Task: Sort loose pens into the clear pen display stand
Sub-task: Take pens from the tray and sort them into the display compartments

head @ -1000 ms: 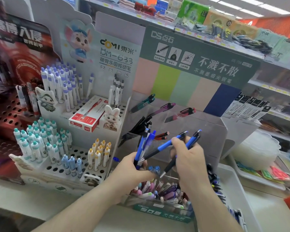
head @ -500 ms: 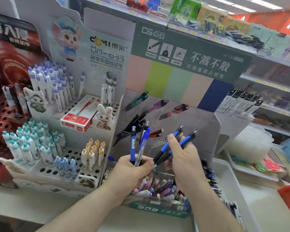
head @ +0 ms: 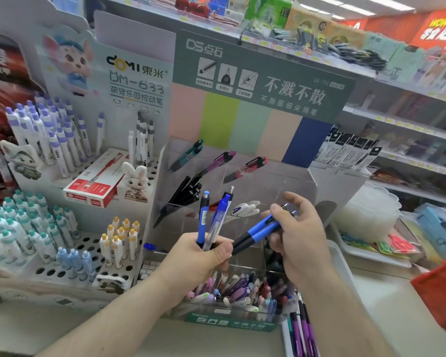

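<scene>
Shelving filled the background, stocked with packaged goods too blurred to identify. Against it, on the pale worktop, stood a white perforated display holding upright pens with purple, teal, blue and yellow caps, with a red box lying on its middle tier. Just to its right stood the clear pen display stand, backed by a green header card over pastel stripes. Its upper compartments held a teal pen, a purple pen and a red pen, each leaning, while a bunch of black pens leaned in a lower compartment at the left. At the stand's front, a low bin was crowded with loose pens in pink, purple and white.

In front of the stand, the left hand was curled into a fist around two upright blue pens, their clicker ends pointing up. The right hand pinched the upper ends of two blue-and-black pens between thumb and fingers, its forefinger lifted loosely; these pens slanted down to the left, their dark tips touching the left hand's knuckles. Purple pens lay in a white tray at the lower right.
</scene>
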Demonstrator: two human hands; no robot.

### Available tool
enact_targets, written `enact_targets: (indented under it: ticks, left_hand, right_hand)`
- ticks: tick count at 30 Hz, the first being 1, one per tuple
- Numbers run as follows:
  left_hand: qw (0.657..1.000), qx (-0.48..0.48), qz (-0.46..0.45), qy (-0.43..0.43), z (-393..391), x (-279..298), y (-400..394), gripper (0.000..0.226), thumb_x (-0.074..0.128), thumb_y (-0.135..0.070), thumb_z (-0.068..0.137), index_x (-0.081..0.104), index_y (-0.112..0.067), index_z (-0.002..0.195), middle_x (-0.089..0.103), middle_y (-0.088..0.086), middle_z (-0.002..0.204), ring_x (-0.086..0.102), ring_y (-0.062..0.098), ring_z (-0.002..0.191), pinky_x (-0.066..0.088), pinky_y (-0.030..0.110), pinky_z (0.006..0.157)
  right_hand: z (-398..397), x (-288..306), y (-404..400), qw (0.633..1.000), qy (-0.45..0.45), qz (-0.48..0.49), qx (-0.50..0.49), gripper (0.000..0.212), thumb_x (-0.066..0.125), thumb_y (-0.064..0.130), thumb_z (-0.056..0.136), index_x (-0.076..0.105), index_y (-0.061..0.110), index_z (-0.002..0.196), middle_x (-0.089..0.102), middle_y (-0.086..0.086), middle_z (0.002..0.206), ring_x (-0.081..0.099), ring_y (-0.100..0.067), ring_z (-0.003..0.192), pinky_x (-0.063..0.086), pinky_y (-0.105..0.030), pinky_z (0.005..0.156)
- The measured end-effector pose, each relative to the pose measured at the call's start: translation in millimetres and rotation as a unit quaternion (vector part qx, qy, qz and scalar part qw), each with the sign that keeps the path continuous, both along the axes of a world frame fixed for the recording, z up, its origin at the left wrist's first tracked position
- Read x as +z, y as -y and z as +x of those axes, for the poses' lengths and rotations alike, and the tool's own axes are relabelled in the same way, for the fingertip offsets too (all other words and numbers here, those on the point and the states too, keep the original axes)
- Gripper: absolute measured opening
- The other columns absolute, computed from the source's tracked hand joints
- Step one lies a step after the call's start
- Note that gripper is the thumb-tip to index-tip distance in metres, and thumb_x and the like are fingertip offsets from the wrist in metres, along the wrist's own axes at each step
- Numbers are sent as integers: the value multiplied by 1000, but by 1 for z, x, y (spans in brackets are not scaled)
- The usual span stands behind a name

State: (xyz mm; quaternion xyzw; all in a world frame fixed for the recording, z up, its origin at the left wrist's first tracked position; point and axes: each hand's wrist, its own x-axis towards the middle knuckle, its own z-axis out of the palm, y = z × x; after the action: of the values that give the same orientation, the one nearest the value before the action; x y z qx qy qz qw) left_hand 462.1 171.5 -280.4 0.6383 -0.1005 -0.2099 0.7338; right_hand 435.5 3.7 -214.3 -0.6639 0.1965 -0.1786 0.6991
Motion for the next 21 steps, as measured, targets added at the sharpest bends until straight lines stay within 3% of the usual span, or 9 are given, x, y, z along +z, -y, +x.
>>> enact_targets:
  ticks: [4,8,10,12,14,16,18,21]
  left_hand:
    - [994,23,-92,-59,1,12,17,18,60,-16,92,72,-8,101,56,6,55,36,8,37,28,17,37]
    - [967,40,-217,-130,4,17,40,38,62,-32,74,67,-3,98,56,10,56,26,7,33,14,20,40]
    - [952,36,-267,-147,6,18,52,51,77,-47,65,71,-5,94,56,8,54,27,7,31,15,19,38]
    - [939,21,-311,-147,9,21,63,61,95,-51,42,77,-10,84,57,5,54,28,6,30,20,16,35]
    - [932,20,-332,-145,11,26,74,60,94,-50,43,77,-10,84,57,3,54,27,6,29,22,15,34]
    - [936,32,-320,-144,13,32,83,47,76,-47,68,72,-7,92,57,3,57,25,5,30,18,16,34]
    - [947,51,-290,-128,13,35,88,37,62,-35,77,70,-6,99,57,4,60,23,5,30,14,18,36]
    - [959,75,-247,-113,12,34,90,44,61,-31,79,66,0,110,57,4,61,23,6,31,17,19,35]
  right_hand:
    - [-4,5,19,999,-9,28,22,20,47,-3,98,61,12,99,62,-15,78,41,-16,41,38,-21,37]
    - [-5,9,34,989,-4,146,33,19,41,1,103,55,8,92,67,-10,71,45,-15,43,41,-21,40]
    - [-6,12,43,975,13,217,50,18,40,2,103,53,8,92,68,-14,75,47,-17,44,43,-23,44]
    - [-7,13,51,962,22,265,64,16,39,3,102,51,8,92,69,-14,76,48,-17,45,46,-24,47]
    - [-6,15,61,953,30,293,70,16,39,3,102,50,9,92,69,-15,75,49,-17,45,48,-24,47]
    - [-3,21,73,955,51,287,55,16,39,1,102,49,9,93,69,-16,75,51,-17,45,49,-24,46]
    - [4,35,90,965,94,243,23,18,39,0,102,49,11,93,68,-15,76,53,-17,46,49,-24,46]
    - [18,54,112,986,145,75,-31,18,43,2,102,50,16,93,66,-12,86,57,-16,51,52,-26,52]
